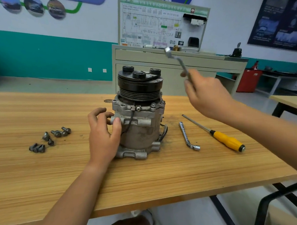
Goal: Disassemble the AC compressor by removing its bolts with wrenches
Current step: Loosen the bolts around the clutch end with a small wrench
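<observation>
Left hand [104,133] grips the side of the upright grey metal compressor [140,132]; right hand [208,97] clasps a silver L-shaped wrench [180,62] raised above-right of it, nearer its flange bolts [153,105].

Bent silver metal wrench [179,60] up in air, motion-blurred; lower shank buried inside right hand [208,97]. Left hand [103,135] wraps and covers left flank of grey cast-metal compressor [140,129]; far side of housing out of sight. Thin black wires [164,132] vanish behind body. Small dark loose bolts [48,138] overlap, count unclear. White wiring-diagram board [158,26]: print too small to read. Dark wall poster [282,13] blurred, cut by right edge.
</observation>
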Motion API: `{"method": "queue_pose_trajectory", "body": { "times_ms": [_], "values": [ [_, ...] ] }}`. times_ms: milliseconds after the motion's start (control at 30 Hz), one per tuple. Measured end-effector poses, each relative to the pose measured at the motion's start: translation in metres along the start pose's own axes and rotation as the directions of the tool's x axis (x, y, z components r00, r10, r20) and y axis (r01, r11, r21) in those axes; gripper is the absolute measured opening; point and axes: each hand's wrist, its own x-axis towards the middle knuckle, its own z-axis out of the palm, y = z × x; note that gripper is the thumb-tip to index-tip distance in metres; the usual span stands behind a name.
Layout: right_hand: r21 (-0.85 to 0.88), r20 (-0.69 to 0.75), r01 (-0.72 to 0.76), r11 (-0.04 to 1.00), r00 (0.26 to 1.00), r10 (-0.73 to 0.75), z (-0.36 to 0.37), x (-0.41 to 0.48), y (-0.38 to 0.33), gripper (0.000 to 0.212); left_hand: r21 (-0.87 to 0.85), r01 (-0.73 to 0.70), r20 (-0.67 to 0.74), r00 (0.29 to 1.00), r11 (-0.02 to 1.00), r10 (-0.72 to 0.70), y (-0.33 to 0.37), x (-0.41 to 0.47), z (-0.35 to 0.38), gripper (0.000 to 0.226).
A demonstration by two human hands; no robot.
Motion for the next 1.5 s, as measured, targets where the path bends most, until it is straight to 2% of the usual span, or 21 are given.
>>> {"method": "queue_pose_trajectory", "body": {
  "times_ms": [67, 133, 233, 533, 700, 833, 1033, 1100, 1167, 1233, 1400, 1500],
  "values": [
    [0.008, 0.091, -0.081, 0.997, 0.993, 0.080, -0.020, -0.014, -0.010, 0.024, 0.003, 0.000, -0.006, 1.000, 1.000, 0.000, 0.001, 0.000, 0.000, 0.040],
    [-0.132, 0.292, -0.115, 0.985, 0.945, 0.150, -0.030, -0.022, -0.019, 0.022, 0.003, 0.001, -0.007, 1.000, 1.000, -0.001, 0.002, 0.000, 0.000, 0.046],
    [-0.300, 0.480, 0.001, 0.954, 0.864, 0.150, -0.033, -0.026, -0.034, 0.021, -0.003, -0.007, -0.004, 1.000, 1.000, 0.007, 0.004, 0.000, 0.000, 0.044],
    [-0.466, 0.600, 0.274, 0.841, 0.797, 0.073, -0.037, -0.006, -0.064, 0.009, -0.006, -0.011, 0.006, 1.000, 1.000, 0.011, 0.005, 0.000, 0.000, 0.038],
    [-0.545, 0.572, 0.323, 0.773, 0.818, 0.061, -0.029, -0.011, -0.049, 0.039, -0.013, 0.003, 0.005, 1.000, 1.000, -0.003, 0.004, 0.000, 0.000, 0.039],
    [-0.568, 0.541, 0.403, 0.718, 0.840, -0.043, -0.022, -0.015, -0.047, 0.054, -0.012, 0.014, 0.004, 1.000, 1.000, -0.014, 0.004, -0.001, 0.001, 0.039],
    [-0.594, 0.532, 0.534, 0.602, 0.822, -0.204, -0.019, -0.006, -0.035, 0.047, -0.010, 0.021, 0.006, 1.000, 1.000, -0.021, 0.003, 0.000, 0.000, 0.038],
    [-0.609, 0.532, 0.540, 0.581, 0.821, -0.206, -0.018, -0.001, -0.026, 0.039, -0.009, 0.024, 0.010, 1.000, 1.000, -0.024, 0.003, 0.000, 0.000, 0.038],
    [-0.608, 0.532, 0.508, 0.610, 0.831, -0.162, -0.010, 0.005, -0.019, 0.025, -0.004, 0.024, 0.004, 1.000, 1.000, -0.024, 0.003, 0.000, 0.000, 0.037],
    [-0.579, 0.504, 0.432, 0.692, 0.856, -0.113, 0.002, 0.013, -0.015, 0.016, -0.001, 0.028, -0.001, 1.000, 1.000, -0.028, 0.003, 0.000, 0.000, 0.039],
    [-0.432, 0.353, 0.330, 0.839, 0.918, -0.179, 0.033, 0.025, -0.005, 0.032, 0.011, 0.044, 0.017, 0.999, 0.999, -0.044, 0.005, 0.000, 0.000, 0.041],
    [-0.353, 0.215, 0.219, 0.910, 0.965, -0.149, 0.031, 0.020, -0.001, 0.026, 0.066, 0.000, 0.002, 1.000, 0.998, 0.000, 0.007, 0.001, -0.005, 0.037]
  ]
}}
